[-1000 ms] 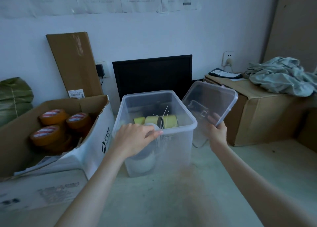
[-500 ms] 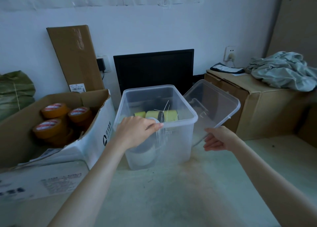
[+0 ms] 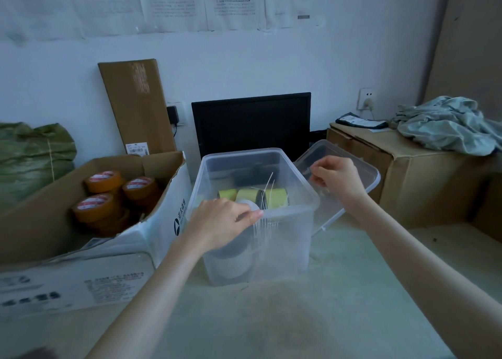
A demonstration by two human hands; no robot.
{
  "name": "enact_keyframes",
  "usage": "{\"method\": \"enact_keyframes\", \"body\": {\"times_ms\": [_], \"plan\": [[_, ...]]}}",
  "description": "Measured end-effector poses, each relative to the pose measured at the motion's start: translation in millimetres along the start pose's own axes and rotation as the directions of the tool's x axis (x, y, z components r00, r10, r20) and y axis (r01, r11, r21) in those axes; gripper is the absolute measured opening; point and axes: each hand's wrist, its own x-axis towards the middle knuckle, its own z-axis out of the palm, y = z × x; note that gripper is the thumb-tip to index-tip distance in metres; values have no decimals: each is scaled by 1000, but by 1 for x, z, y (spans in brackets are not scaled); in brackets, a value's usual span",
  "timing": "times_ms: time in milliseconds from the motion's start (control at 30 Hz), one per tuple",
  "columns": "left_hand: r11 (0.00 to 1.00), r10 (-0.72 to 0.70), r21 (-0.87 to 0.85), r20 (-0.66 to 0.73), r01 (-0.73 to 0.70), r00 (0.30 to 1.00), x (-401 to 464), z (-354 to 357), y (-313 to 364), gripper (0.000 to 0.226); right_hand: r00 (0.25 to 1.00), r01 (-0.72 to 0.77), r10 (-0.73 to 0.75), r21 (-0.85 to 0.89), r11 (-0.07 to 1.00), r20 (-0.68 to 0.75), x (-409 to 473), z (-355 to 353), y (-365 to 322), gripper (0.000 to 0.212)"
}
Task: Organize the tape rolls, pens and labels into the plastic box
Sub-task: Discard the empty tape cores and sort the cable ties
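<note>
Gripping the near rim of the plastic box (image 3: 298, 168), the left hand (image 3: 222, 224) steadied it; tape rolls (image 3: 252, 195) lay inside. Right hand (image 3: 336, 181) hovered, loosely curled, by the leaning lid (image 3: 361, 168). Lidding seemed next, needing alignment.

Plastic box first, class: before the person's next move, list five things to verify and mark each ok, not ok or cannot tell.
1. Plastic box upright on table: ok.
2. Lid off, leaning beside the box: ok.
3. Left hand steadying the box's front rim: ok.
4. Right hand free of any item: cannot tell.
5. Orange tape rolls packed into the box: not ok, still in the cardboard carton.
</note>
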Motion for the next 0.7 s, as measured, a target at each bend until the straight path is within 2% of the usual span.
{"method": "enact_keyframes", "body": {"times_ms": [67,233,367,433,533,600,700], "plan": [[1000,5,-12,3,-5,1000,-6,-3,1,63,997,68,-67,-47,997,28,-2,3,-8,10],[999,31,-28,-5,-31,1000,-23,-11,8,59,960,232,-173,-277,933,219,-10,12,-18,12],[993,40,-113,48,-34,998,-26,-16,8,57,912,328,-184,-383,864,366,-6,16,-20,14],[963,-29,-264,100,55,995,-20,-22,5,47,895,360,-190,-401,842,404,2,20,-20,14],[826,-202,-503,158,255,967,-4,-28,-4,34,870,396,-192,-411,821,455,17,30,-20,16],[812,-252,-502,157,297,955,12,-30,-16,26,845,429,-177,-441,789,504,30,39,-20,19],[853,-270,-411,183,323,945,42,-28,-36,19,803,475,-148,-469,744,578,47,55,-22,25]]}}
